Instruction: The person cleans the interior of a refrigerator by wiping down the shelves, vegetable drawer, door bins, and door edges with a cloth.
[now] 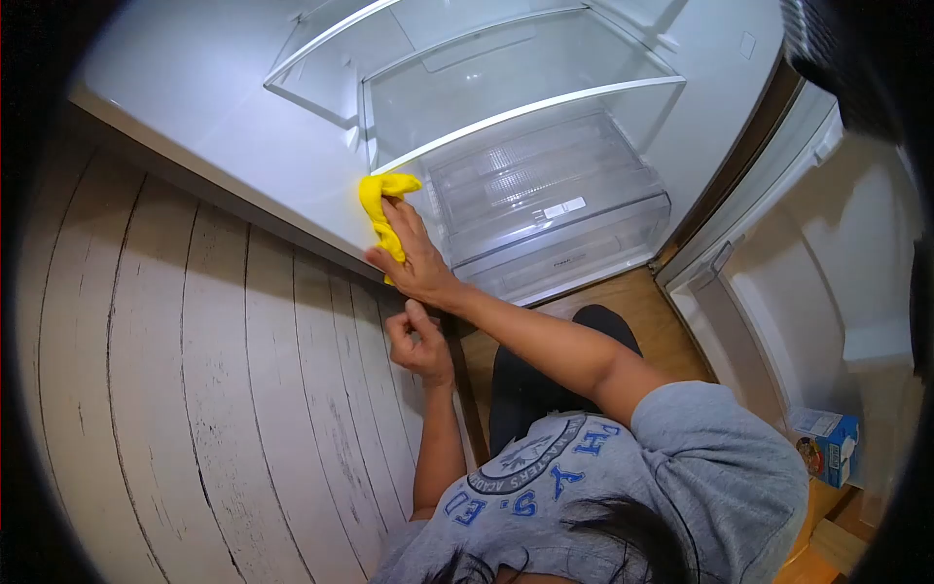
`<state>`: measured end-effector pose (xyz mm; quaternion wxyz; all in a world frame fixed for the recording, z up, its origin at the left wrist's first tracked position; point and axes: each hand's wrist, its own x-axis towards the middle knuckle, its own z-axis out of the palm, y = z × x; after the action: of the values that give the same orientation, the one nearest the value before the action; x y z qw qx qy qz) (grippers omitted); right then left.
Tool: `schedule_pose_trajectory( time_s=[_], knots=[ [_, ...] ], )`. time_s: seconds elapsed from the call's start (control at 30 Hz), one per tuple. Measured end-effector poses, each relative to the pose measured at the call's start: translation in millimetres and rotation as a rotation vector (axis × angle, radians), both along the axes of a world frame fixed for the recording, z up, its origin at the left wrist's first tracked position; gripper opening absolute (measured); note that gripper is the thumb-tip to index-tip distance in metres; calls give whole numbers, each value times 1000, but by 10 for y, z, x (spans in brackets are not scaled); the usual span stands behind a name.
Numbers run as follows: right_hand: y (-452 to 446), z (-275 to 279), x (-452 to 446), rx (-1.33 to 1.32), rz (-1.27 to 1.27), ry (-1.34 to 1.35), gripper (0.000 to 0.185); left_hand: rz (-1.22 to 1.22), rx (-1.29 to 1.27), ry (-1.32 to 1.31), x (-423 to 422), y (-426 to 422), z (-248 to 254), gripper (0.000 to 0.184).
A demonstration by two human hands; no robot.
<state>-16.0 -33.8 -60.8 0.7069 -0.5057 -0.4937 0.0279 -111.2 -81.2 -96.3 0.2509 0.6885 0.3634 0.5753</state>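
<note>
My right hand (416,255) presses a yellow cloth (375,200) against the left inner wall (292,146) of an open fridge, near its front edge. Part of the cloth bunches above the fingers and part shows under the palm. Just below, my left hand (420,346) is loosely curled with the thumb up, in front of the white plank surface; nothing shows in it. Right of my right hand sits a clear crisper drawer (555,214), pushed in under a glass shelf (506,92) with a white front trim.
The fridge door (827,214) stands open on the right, with door bins. A blue carton (827,443) is low by the door. White wooden planks (195,389) fill the left side. Wooden floor (671,326) shows beside my knee. A second shelf (331,39) is higher up.
</note>
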Motion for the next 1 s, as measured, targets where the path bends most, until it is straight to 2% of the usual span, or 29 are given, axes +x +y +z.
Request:
schedule_pose_trajectory(
  time_s=[0.07, 0.17, 0.23, 0.27, 0.3, 0.33, 0.37, 0.43, 0.47, 0.5, 0.57, 0.6, 0.63, 0.7, 0.73, 0.8, 0.87, 0.9, 0.97, 1.0],
  knots=[
    [-94, -194, -26, -21, 8, -42, 66, 32, -71, -120, -44, -35, 79, 24],
    [-269, -811, -66, -93, 31, -48, 68, -12, -75, -197, 46, -33, 60, 23],
    [-391, -1198, -46, -318, 47, -55, 58, -67, -41, -165, 113, -26, -11, 21],
    [-460, -1149, 50, -320, 40, -60, 58, -82, -25, -118, 165, -41, -10, 20],
    [-540, -1065, 175, -407, -37, -175, 52, -96, -12, -73, 218, -65, -13, 20],
    [-597, -978, 286, -498, -114, -289, 47, -126, -76, -104, 260, -96, -19, 15],
    [-582, -955, 404, -510, -121, -294, 47, -132, -86, -111, 323, -83, -98, 15],
    [-509, -923, 685, -527, -375, -540, 41, -241, -211, -13, 442, 17, -390, 17],
    [-480, -1059, 837, -632, -351, -620, 42, -341, -362, 148, 464, 67, -491, 23],
    [-525, -1160, 1004, -649, -372, -623, 42, -365, -370, 142, 522, 104, -673, 23],
    [-671, -1292, 1372, -729, -434, -806, 35, -466, -994, -102, 648, 199, -1014, 22],
    [-781, -1240, 1626, -867, -472, -747, 34, -509, -1131, -224, 665, 241, -1129, 24],
    [-922, -1184, 1877, -1003, -506, -680, 33, -525, -1134, -226, 696, 252, -1147, 24],
    [-1150, -1263, 2326, -1056, -705, -670, 33, -533, -1486, -460, 798, 298, -1166, 29],
    [-1246, -1240, 2550, -1079, -819, -631, 32, -545, -1490, -459, 822, 302, -1184, 29],
    [-1384, -1136, 2778, -1101, -949, -593, 33, -504, -1602, -605, 891, 266, -1227, 56],
    [-1451, -981, 2938, -971, -1095, -605, 33, -468, -1706, -760, 1025, 277, -1253, 87],
    [-1494, -947, 2990, -970, -1110, -611, 33, -484, -1711, -760, 1073, 289, -1272, 87],
    [-1603, -925, 3025, -950, -1142, -794, 32, -418, -1814, -862, 1109, 298, -1314, 53],
    [-1654, -1044, 3036, -1026, -1132, -741, 33, -514, -1724, -798, 1085, 280, -1296, 60]
  ],
)
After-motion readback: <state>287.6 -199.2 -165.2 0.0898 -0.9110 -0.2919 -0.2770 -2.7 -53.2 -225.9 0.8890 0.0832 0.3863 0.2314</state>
